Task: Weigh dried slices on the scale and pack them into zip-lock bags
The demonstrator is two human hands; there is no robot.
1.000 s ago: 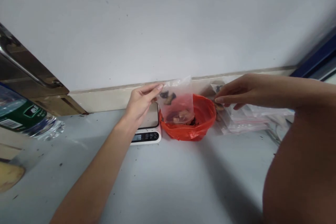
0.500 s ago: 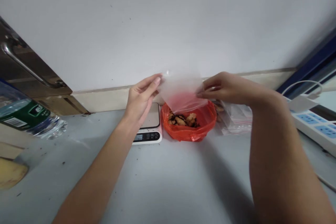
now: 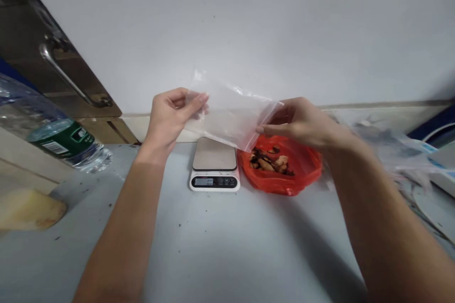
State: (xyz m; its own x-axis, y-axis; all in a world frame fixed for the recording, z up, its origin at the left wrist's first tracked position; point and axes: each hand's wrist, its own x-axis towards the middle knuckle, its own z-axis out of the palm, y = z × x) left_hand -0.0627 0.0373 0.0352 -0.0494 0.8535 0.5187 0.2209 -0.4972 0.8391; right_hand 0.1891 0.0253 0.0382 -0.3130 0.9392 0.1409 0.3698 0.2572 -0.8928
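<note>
A clear zip-lock bag [image 3: 231, 116] is stretched between my two hands above the table. My left hand [image 3: 170, 116] pinches its left end between thumb and fingers. At the zip end, my right hand [image 3: 293, 120] grips the right edge, some fingers hidden behind the plastic. Nothing shows inside the bag. Below it sits a white kitchen scale [image 3: 215, 163] with a lit display and a bare weighing plate. Touching or very near the scale's right side is an open red plastic bag [image 3: 284, 184] with brown, dried-looking pieces [image 3: 272, 163] in it.
A large water bottle [image 3: 60, 137] with a green label and a yellowish container [image 3: 33, 210] stand at the left. Behind them is a metal door handle [image 3: 71, 78]. More clear plastic bags [image 3: 384, 142] and a cable [image 3: 423, 208] lie at the right, by the wall.
My view has swung left. The clear bag has turned from hanging blurred over the red bag to being held out flatter, partly over the scale, and both hands keep their hold.
</note>
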